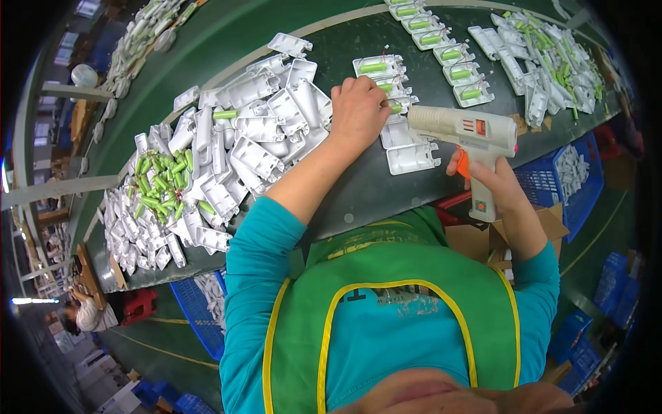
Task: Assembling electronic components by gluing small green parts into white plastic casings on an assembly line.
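Note:
My right hand grips the handle of a white glue gun with an orange trigger. Its nozzle points left, close to a short column of white plastic housings. My left hand reaches over that column with curled fingers. Its fingertips are at a green battery lying in one of the housings, partly hidden by the fingers. Farther up the column another housing holds a green battery with thin wires. At the near end sits a white housing without a battery.
A big heap of white housings and a pile of green batteries cover the table's left. Beyond the gun runs a row of battery-filled housings. Another heap lies far right. Blue crates and a cardboard box stand below the edge.

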### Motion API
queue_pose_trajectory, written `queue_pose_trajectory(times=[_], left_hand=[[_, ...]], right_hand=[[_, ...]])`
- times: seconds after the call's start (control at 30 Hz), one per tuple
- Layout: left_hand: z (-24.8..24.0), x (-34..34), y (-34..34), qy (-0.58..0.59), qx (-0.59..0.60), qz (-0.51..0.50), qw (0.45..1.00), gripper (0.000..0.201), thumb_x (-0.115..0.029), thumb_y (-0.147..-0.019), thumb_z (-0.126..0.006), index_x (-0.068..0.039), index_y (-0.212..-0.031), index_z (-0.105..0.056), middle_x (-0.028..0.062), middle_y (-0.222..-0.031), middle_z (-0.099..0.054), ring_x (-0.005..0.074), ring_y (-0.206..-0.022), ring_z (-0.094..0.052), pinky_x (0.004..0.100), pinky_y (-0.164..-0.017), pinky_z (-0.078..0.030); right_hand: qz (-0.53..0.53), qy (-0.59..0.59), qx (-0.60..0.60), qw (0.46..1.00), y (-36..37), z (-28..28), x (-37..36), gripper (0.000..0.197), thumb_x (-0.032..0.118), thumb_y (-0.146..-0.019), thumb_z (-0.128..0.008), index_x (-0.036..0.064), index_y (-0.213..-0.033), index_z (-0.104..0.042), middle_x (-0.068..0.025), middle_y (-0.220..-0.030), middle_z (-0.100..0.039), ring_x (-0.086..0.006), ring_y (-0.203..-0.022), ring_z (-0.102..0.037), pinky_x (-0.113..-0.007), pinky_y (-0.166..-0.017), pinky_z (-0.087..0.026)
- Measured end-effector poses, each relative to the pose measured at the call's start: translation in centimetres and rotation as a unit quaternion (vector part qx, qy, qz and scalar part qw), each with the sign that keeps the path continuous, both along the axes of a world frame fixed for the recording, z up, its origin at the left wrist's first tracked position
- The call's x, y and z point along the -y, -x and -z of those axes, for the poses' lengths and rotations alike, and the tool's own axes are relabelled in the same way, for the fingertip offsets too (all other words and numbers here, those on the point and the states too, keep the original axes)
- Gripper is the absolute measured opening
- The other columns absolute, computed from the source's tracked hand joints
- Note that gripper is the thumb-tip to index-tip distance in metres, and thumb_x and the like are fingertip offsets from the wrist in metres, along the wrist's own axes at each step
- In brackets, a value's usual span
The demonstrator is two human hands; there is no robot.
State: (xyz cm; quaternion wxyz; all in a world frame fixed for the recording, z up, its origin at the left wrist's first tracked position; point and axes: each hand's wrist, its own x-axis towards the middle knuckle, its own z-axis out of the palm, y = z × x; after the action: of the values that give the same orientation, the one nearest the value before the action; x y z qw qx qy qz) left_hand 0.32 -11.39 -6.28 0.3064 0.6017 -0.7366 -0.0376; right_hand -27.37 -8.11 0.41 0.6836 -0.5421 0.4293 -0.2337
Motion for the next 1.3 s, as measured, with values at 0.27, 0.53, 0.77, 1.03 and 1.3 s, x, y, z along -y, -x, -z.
queue_pose_trajectory(times=[0.27, 0.53, 0.77, 1.03, 1.3], left_hand=[[-0.3, 0.2, 0.2, -0.039, 0.005, -0.005, 0.999, 0.009, -0.018, -0.069, -0.075, -0.012, -0.071, -0.068, 0.0019, -0.09, -0.058, 0.0252, -0.092, -0.052, 0.0393, -0.079, -0.037], [-0.1, 0.2, 0.3, -0.03, 0.008, -0.008, 0.999, 0.008, -0.018, -0.069, -0.074, -0.012, -0.071, -0.068, 0.002, -0.09, -0.059, 0.0252, -0.092, -0.052, 0.0397, -0.08, -0.037], [-0.1, 0.2, -0.3, -0.026, 0.008, -0.002, 1.0, 0.01, -0.019, -0.069, -0.074, -0.013, -0.075, -0.068, 0.003, -0.091, -0.058, 0.0262, -0.094, -0.052, 0.0404, -0.08, -0.037], [-5.7, -1.5, -6.8, 0.097, -0.054, -0.025, 0.994, 0.022, -0.018, -0.071, -0.074, -0.015, -0.091, -0.065, 0.0068, -0.099, -0.059, 0.0303, -0.1, -0.053, 0.0412, -0.083, -0.042], [-8.0, -5.7, -23.3, -0.142, 0.308, -0.17, 0.925, 0.014, -0.016, -0.079, -0.062, -0.015, -0.09, -0.071, 0.0049, -0.099, -0.064, 0.0271, -0.1, -0.058, 0.0454, -0.084, -0.046]], right_hand=[[0.003, 0.021, 0.002, 1.0, -1.3, -0.2, 0.6, 0.043, 0.033, -0.083, -0.066, 0.0044, -0.113, -0.054, -0.0046, -0.094, -0.063, -0.0137, -0.089, -0.059, -0.026, -0.065, -0.045], [0.011, 0.04, -0.013, 0.999, -1.6, -0.6, 0.5, 0.038, 0.029, -0.085, -0.064, 0.0005, -0.108, -0.056, -0.007, -0.088, -0.062, -0.0152, -0.083, -0.058, -0.029, -0.072, -0.047], [0.015, 0.024, -0.011, 1.0, -1.1, -0.1, -0.1, 0.035, 0.022, -0.084, -0.066, -0.0021, -0.108, -0.055, -0.009, -0.088, -0.062, -0.0166, -0.08, -0.059, -0.03, -0.073, -0.047], [0.05, 0.006, 0.068, 0.996, -0.1, 0.6, -0.3, 0.048, 0.031, -0.084, -0.062, -0.0005, -0.119, -0.051, -0.0125, -0.101, -0.064, -0.0207, -0.095, -0.063, -0.024, -0.06, -0.048], [0.047, 0.007, 0.126, 0.991, 0.3, 0.5, -0.1, 0.05, 0.031, -0.085, -0.06, -0.0024, -0.12, -0.048, -0.015, -0.104, -0.061, -0.0269, -0.101, -0.062, -0.025, -0.061, -0.05]])
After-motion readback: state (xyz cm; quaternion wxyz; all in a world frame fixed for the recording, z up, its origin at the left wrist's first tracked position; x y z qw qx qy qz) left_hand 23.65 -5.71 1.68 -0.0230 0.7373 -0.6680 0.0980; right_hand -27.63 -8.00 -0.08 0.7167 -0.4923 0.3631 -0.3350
